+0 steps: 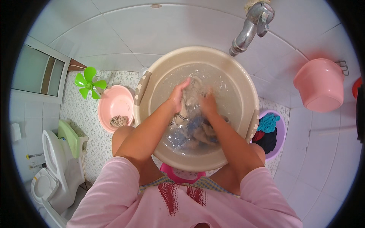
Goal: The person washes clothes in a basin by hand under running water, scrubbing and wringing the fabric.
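Surrounding the basin (pixel 241 81): floor (pixel 97 152), tiled walls (pixel 114 32)

Beige cloth (pixel 193 95), bunched; blue cloth (pixel 195 124), soaking; both inside tan basin (pixel 245 102)

Your right hand (pixel 208 102) is blurred, its grip unreadable. Nearer you than that hand, cloudy water (pixel 228 85) partly hides the soaked clothes (pixel 194 124); far right of it, the view's edge cuts off a red object (pixel 356 88).

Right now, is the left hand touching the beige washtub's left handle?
Apart. The head view shows cloudy water and washtub wall plainly between the left hand and the spotted brown left handle.
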A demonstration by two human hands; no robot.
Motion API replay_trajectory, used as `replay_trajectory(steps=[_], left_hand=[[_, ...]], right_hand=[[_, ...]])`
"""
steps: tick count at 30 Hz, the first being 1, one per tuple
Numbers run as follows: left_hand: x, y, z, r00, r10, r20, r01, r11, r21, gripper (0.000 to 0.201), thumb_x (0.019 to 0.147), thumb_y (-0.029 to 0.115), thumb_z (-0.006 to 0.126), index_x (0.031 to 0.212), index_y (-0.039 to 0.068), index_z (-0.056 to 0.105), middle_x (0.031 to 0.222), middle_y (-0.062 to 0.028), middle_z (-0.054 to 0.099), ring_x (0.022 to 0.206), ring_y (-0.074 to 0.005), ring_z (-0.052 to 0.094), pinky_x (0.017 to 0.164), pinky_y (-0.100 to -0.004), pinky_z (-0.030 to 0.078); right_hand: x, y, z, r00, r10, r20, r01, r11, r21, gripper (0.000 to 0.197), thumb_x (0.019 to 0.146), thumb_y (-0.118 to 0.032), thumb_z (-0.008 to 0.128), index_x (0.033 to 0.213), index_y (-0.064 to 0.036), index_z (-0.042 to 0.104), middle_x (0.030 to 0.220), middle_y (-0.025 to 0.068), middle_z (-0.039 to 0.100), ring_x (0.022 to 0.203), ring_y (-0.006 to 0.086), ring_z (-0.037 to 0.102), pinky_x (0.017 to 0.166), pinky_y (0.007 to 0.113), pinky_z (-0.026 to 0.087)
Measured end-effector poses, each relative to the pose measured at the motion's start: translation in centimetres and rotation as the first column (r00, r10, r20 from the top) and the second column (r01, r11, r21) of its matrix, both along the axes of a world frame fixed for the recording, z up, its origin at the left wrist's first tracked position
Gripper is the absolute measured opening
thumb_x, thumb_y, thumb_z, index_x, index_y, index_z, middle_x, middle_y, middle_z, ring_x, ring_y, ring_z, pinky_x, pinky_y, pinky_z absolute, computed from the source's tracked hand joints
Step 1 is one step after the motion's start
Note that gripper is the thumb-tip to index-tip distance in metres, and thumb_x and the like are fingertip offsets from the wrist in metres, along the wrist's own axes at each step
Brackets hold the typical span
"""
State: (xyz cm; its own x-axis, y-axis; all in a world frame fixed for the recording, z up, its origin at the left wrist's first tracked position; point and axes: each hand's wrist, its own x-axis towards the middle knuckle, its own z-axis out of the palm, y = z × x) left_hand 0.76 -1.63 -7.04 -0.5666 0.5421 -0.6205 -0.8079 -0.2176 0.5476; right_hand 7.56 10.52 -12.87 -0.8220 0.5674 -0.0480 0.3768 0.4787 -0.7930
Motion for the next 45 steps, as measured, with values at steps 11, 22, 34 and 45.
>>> replay_trajectory(steps=[11, 22, 34, 45], left_hand=[[1.6, 0.9, -1.3, 0.955, -0.251, 0.155, 0.078, 0.721, 0.688, 0.043, 0.089, 0.049, 0.039, 0.109, 0.013, 0.049, 0.095, -0.0093, 0.059, 0.084, -0.0227, 0.058, 0.076, -0.0389, 0.048], [2.1, 0.7, 4.5, 0.948, -0.198, -0.247, 0.139, 0.961, -0.239, 0.042, 0.086, 0.028, 0.050, 0.121, 0.004, 0.046, 0.109, -0.0126, 0.056, 0.095, -0.0207, 0.055, 0.078, -0.0325, 0.046], [-0.5, -2.4, -1.2, 0.570, -0.749, -0.338, 0.024, 0.426, -0.904, 0.061, 0.073, 0.027, 0.061, 0.126, 0.003, 0.041, 0.122, -0.0249, 0.046, 0.109, -0.0390, 0.047, 0.093, -0.0383, 0.038], [0.0, 0.0, -3.3, 0.994, -0.104, 0.014, 0.105, 0.990, -0.089, 0.082, 0.077, 0.064, 0.048, 0.134, 0.008, 0.028, 0.135, -0.0150, 0.033, 0.122, -0.0275, 0.035, 0.098, -0.0406, 0.032]], right_hand=[[0.2, -4.1, 10.3, 0.932, 0.291, -0.215, -0.235, 0.939, 0.250, 0.024, 0.078, -0.025, 0.059, 0.091, -0.0058, 0.059, 0.078, 0.0196, 0.058, 0.071, 0.0370, 0.057, 0.063, 0.042, 0.044], [-1.9, 2.1, 8.4, 0.999, -0.004, 0.041, -0.007, 0.960, 0.280, 0.026, 0.081, -0.028, 0.055, 0.089, -0.0033, 0.056, 0.087, 0.0206, 0.059, 0.079, 0.0382, 0.056, 0.070, 0.046, 0.044], [-0.8, 3.7, 6.8, 0.902, 0.174, 0.395, -0.247, 0.958, 0.143, 0.041, 0.072, -0.015, 0.057, 0.108, 0.0014, 0.047, 0.102, 0.0237, 0.055, 0.099, 0.0379, 0.051, 0.085, 0.043, 0.040], [0.2, -1.0, 4.1, 0.967, 0.188, 0.173, -0.221, 0.955, 0.199, 0.054, 0.075, -0.027, 0.057, 0.121, -0.0028, 0.044, 0.101, 0.0235, 0.058, 0.094, 0.0397, 0.055, 0.081, 0.043, 0.043]])
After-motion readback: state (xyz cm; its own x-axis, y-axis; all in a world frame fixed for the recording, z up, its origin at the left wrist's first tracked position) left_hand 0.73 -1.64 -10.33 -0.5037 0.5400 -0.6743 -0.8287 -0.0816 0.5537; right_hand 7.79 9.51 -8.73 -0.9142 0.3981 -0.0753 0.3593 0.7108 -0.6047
